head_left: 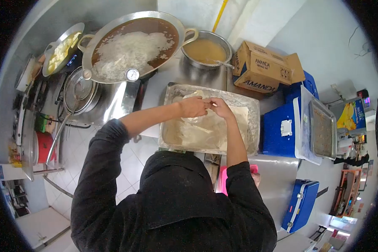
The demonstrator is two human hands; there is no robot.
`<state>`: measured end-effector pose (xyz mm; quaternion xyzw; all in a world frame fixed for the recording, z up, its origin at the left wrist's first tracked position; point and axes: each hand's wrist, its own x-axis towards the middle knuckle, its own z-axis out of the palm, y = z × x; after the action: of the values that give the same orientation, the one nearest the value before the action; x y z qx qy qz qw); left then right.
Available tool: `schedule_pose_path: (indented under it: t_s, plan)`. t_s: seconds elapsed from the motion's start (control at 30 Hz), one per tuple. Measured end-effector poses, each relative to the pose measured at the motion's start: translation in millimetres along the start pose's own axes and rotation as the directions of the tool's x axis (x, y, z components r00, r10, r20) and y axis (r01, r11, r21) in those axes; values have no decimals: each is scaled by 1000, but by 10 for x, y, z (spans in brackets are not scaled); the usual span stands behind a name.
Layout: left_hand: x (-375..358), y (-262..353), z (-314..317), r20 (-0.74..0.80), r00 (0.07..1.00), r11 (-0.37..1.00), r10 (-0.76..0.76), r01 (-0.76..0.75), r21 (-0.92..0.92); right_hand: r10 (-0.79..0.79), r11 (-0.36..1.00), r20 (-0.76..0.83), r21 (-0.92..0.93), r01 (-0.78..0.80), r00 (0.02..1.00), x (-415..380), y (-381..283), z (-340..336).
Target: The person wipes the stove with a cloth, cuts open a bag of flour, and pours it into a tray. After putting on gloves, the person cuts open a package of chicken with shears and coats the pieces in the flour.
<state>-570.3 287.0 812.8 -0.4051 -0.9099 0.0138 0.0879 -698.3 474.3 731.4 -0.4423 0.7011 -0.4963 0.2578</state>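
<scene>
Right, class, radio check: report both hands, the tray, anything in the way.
Left hand, right hand: close together over metal tray. Grip unclear. Pale powder spread inside. No obstruction visible.

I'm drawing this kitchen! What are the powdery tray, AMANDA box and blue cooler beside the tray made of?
Powdery tray: probably metal, dull grey around the edge. AMANDA box: cardboard, matte brown, folded flap. Blue cooler: likely hard plastic, smooth, evenly coloured.

We cannot tell whether the left hand (pixel 192 107) and right hand (pixel 222 108) pinch anything between them. The left forearm (pixel 151 119) hides part of the tray's (pixel 255 126) left edge, the right forearm (pixel 236 143) part of its near edge. We find the dial's (pixel 132 74) reading too small; the bottom picture edge cuts off the black top (pixel 180 210).
</scene>
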Motion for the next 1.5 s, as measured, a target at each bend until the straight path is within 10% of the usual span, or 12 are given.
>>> schedule_pose_path:
  t_s: [0.4, 0.7, 0.8, 0.93, 1.17, 1.27, 1.5]
  plan:
    - [113, -137, -208, 259, 924, 918, 283, -339, 205, -8, 999, 79, 42, 5, 997, 88, -98, -37]
    - [71, -164, -208, 42, 957, 912, 287, -287, 294, 79, 990, -116, 129, -64, 990, -142, -47, 206]
    - [160, -459, -214, 99, 995, 999, -31, 28, 28, 97, 987, -144, 143, -77, 985, -169, -49, 226]
    - [61, -656, -353, -197, 893, 898, -405, 348, -268, 169, 967, -137, 213, -138, 976, -271, 8, 91]
    - [-163, -8, 435, 141, 516, 310, -845, 687, -657, 464, 819, -282, 497, -285, 840, -493, -12, 79]
    - [-178, 361, 616, 1, 466, 351, -885, 667, -657, 618, 726, -406, 624, -290, 673, -569, -489, 240]
    - [-123, 570, 478, -41, 366, 286, -930, 647, -707, 378, 890, -708, 101, -444, 597, -706, -439, 725]
